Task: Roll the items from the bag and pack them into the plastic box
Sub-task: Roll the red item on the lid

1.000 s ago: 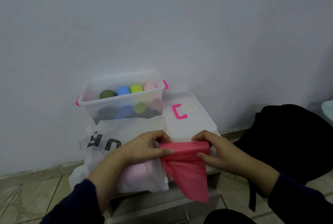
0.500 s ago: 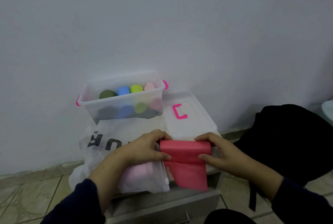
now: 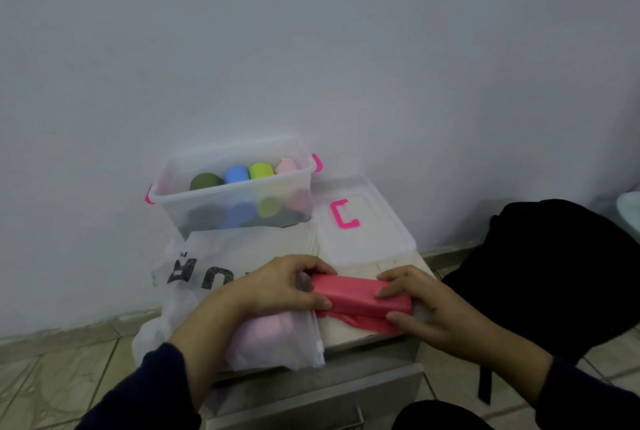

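Observation:
A red cloth lies mostly rolled on the small cabinet top, with a short loose tail below the roll. My left hand grips its left end and my right hand grips its right end. A clear plastic box with pink latches stands at the back against the wall. It holds several rolled items: dark green, blue, lime and pink. A white translucent bag with dark letters lies under my left wrist, with a pale pink item inside.
The box's clear lid with a pink handle lies flat to the right of the box. A black bag sits on the tiled floor at right. A metal drawer front juts out below the cabinet top. The white wall is close behind.
The hanging red cloth has been rolled up toward the far side; its loose tail has shrunk from a long flap over the cabinet edge to a short strip. Both hands stayed on the roll.

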